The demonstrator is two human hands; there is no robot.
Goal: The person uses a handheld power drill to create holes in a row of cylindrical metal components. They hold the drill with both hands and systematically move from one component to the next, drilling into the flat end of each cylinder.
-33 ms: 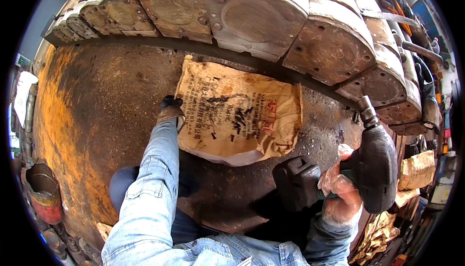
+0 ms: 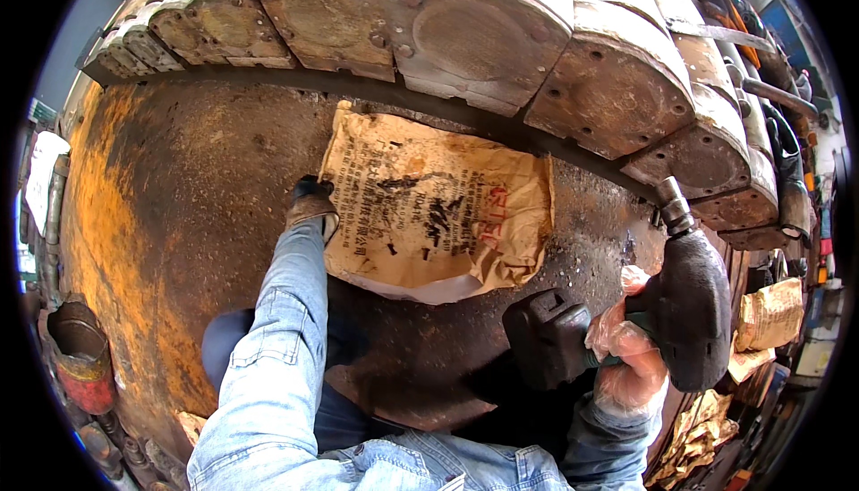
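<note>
A flattened brown paper sack (image 2: 438,200), stained and printed, lies on the dark, grimy metal surface in front of me. My left hand (image 2: 311,201), in a dark, dirty glove, is closed on the sack's left edge; its fingertips are partly hidden. Gripped in my right hand (image 2: 625,343), which wears a clear plastic glove, is a black cordless impact wrench (image 2: 693,312). A socket on its nose points away from me toward the far right. Its chunky battery (image 2: 546,334) juts out to the left of my hand.
Beyond the sack, a curved-looking row of heavy, bolted metal blocks (image 2: 479,30) borders the surface. At far left stands a rusty can (image 2: 82,348) with a red lower part. Crumpled brown paper (image 2: 693,437) and a folded paper piece (image 2: 769,312) lie at right.
The paper sack has slid slightly to the left together with my left hand. My right hand and the impact wrench have barely shifted.
</note>
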